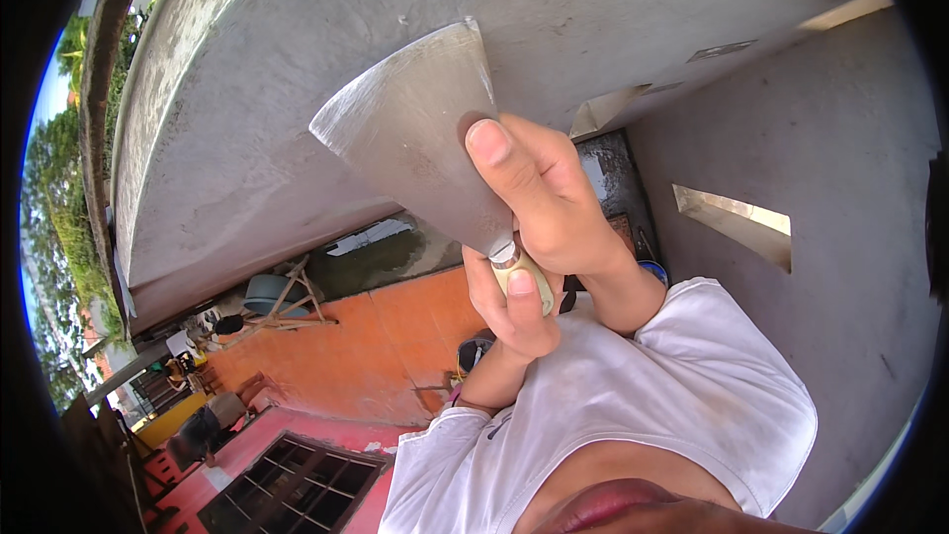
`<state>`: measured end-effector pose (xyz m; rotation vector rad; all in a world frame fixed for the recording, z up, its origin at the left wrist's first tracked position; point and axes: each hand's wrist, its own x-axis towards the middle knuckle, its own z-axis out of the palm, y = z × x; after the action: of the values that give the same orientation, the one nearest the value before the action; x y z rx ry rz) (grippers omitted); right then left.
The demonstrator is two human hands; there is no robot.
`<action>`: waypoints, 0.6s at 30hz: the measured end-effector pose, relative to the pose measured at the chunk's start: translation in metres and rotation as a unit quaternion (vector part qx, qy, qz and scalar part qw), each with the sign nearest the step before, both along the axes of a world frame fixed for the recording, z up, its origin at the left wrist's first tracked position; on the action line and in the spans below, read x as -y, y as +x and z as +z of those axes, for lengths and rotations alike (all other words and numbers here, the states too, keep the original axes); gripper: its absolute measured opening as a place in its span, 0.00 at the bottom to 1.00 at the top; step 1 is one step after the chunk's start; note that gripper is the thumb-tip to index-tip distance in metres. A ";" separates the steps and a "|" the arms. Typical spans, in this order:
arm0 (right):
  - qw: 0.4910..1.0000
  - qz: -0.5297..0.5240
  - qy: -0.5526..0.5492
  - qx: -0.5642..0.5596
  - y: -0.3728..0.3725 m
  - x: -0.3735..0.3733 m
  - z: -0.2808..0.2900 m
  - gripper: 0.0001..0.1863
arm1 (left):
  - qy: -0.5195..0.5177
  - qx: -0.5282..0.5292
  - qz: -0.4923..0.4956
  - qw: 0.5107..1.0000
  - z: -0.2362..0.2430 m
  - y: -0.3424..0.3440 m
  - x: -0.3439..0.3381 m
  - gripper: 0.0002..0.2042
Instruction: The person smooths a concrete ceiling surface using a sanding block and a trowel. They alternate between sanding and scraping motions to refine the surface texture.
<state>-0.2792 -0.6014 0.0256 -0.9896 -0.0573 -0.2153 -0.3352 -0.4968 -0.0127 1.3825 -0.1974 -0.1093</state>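
Observation:
A wide putty knife (415, 124) with a flared metal blade is raised in front of me, its broad edge pointing up and to the left. The short pale handle (536, 287) is gripped by my left hand (514, 311), thumb lying along it. My right hand (554, 193) closes on the blade's right side, its thumb pressed flat on the metal and its other fingers mostly hidden behind. Beyond the blade is a smooth grey plastered wall (267, 129); whether the edge touches it I cannot tell.
Another grey wall (850, 138) on the right has a slanted slot opening (736, 222). Below stand a wooden frame (301, 295) and a grey-blue basin (272, 295), near an orange surface (366, 341). A barred window (292, 485) sits in a pink wall at lower left.

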 end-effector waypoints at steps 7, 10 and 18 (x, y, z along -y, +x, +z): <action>0.999 -0.014 0.009 0.046 0.011 0.003 0.016 0.22 | 0.059 0.007 0.022 0.998 0.010 0.011 -0.001 0.43; 0.999 -0.042 -0.012 0.006 0.004 -0.004 0.000 0.25 | 0.039 0.008 0.003 0.999 -0.004 0.010 -0.005 0.43; 1.000 -0.011 -0.002 0.015 0.003 -0.001 0.003 0.25 | 0.067 0.033 -0.006 0.997 -0.003 0.007 -0.014 0.35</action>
<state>-0.2763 -0.6006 0.0291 -0.9906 -0.0738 -0.2505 -0.3277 -0.4833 -0.0158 1.5208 -0.2565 -0.0875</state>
